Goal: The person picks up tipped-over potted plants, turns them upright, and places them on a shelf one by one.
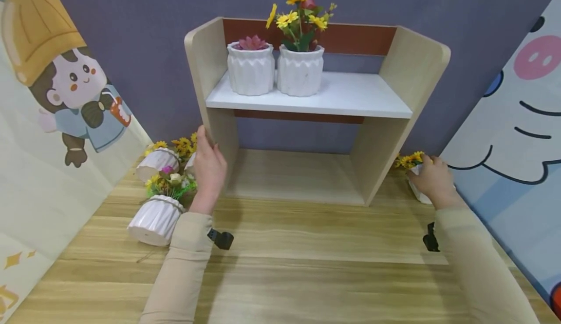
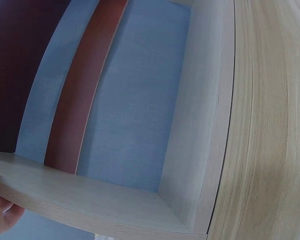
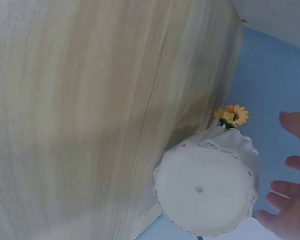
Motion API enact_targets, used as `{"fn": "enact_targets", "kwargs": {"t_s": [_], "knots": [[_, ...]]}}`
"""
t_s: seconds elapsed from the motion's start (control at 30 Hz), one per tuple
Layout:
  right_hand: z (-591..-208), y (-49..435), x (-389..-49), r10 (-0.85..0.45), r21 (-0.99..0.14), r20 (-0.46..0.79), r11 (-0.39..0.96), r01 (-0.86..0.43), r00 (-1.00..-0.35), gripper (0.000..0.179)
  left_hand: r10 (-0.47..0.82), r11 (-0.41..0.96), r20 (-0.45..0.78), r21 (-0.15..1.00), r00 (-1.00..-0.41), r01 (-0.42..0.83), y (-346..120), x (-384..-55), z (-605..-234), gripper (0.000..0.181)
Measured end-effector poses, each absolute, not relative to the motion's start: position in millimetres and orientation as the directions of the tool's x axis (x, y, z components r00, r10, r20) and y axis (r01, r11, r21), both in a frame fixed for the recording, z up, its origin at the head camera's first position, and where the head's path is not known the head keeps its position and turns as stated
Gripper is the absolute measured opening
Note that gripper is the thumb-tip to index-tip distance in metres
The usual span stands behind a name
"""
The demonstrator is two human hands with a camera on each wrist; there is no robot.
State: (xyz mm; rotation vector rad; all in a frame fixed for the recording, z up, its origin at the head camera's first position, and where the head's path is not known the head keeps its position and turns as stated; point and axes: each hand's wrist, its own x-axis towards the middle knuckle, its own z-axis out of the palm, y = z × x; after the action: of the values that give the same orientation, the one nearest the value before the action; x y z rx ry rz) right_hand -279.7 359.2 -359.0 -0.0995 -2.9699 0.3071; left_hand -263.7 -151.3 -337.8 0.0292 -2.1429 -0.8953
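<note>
A small wooden desktop shelf (image 1: 307, 178) stands upright with a white middle board (image 1: 350, 90). My left hand (image 1: 210, 168) is at its left side panel (image 1: 223, 143); in the left wrist view, parts of the hand (image 2: 5, 215) show on both sides of that panel's edge, gripping it. To the right of the shelf, a white pot with yellow flowers (image 1: 421, 195) lies on its side. My right hand (image 1: 434, 180) is over this pot, fingers spread. In the right wrist view, the pot's base (image 3: 205, 190) faces the camera, and the fingers (image 3: 285, 190) appear just apart from it.
A white pot with a pink succulent (image 1: 251, 70) and one with yellow flowers (image 1: 301, 73) stand on the middle board. Left of the shelf, several tipped flower pots (image 1: 157, 219) lie on the wooden table (image 1: 333, 275). Cartoon-printed panels (image 1: 521, 129) flank the table.
</note>
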Motion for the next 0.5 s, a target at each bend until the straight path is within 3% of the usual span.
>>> {"fn": "enact_targets", "kwargs": {"t_s": [0.2,0.5], "knots": [[-367,361,-283,0.102,-0.219,0.085,0.972,0.082,-0.991,0.077,-0.297,0.742,0.66,0.615,-0.69,0.269,-152,-265,-338,0.051],[-375,369,-283,0.087,-0.145,0.027,0.986,0.082,-0.996,0.074,-0.303,0.75,0.665,0.608,-0.683,0.261,-152,-265,-340,0.051]]}}
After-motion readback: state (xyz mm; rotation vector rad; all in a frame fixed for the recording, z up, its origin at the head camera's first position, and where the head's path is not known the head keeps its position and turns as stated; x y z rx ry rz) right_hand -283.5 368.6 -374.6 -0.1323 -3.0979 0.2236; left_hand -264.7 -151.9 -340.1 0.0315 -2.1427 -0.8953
